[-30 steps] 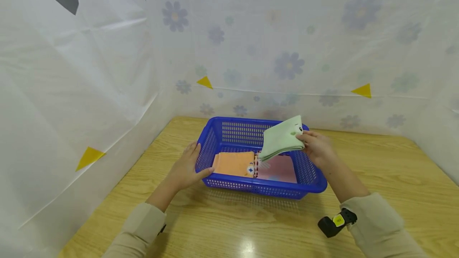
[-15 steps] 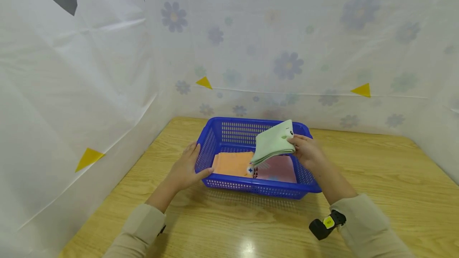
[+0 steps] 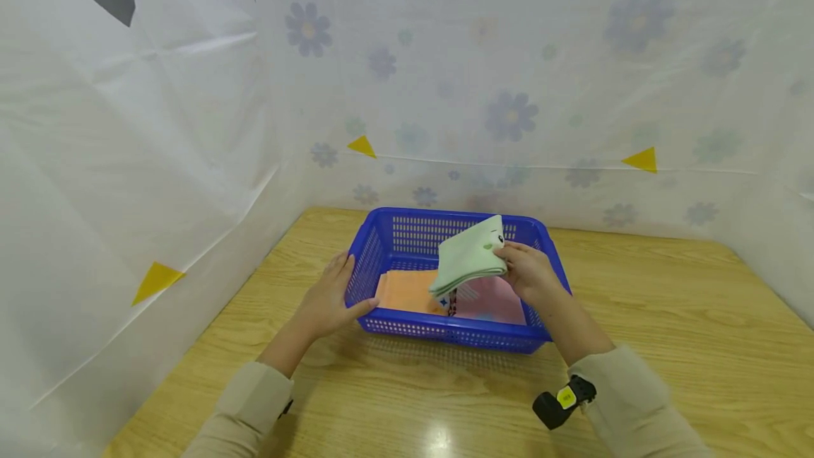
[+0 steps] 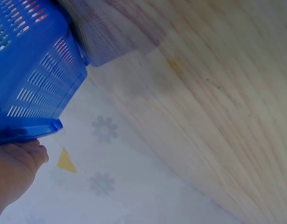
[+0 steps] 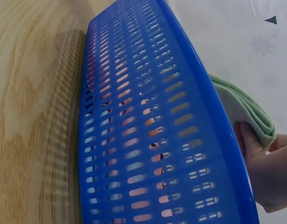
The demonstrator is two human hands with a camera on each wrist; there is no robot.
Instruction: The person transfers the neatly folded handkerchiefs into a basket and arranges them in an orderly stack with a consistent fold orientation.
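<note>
A blue plastic basket (image 3: 439,326) stands on the table, with a folded orange towel (image 3: 407,288) at its left and a folded pink towel (image 3: 490,300) at its right. My left hand (image 3: 327,302) grips the basket's left rim, thumb over the front corner; in the left wrist view its fingers (image 4: 34,151) lie against the rim. Above the basket, my right hand (image 3: 531,274) pinches a folded light green towel (image 3: 467,253) with an embroidered face by its right edge. That towel hangs tilted over the two others and partly hides them. The right wrist view shows the green towel (image 5: 248,109) beyond the basket's slotted wall.
The wood-grain table (image 3: 668,324) extends on both sides of the basket and in front of it. White flower-print sheeting (image 3: 445,90) stands behind the table and along its left side. A black wrist strap with a yellow label (image 3: 564,398) is at my right sleeve.
My right hand has carried the green towel leftward and slightly lower, from the basket's right end toward its middle. My left hand stays at the rim.
</note>
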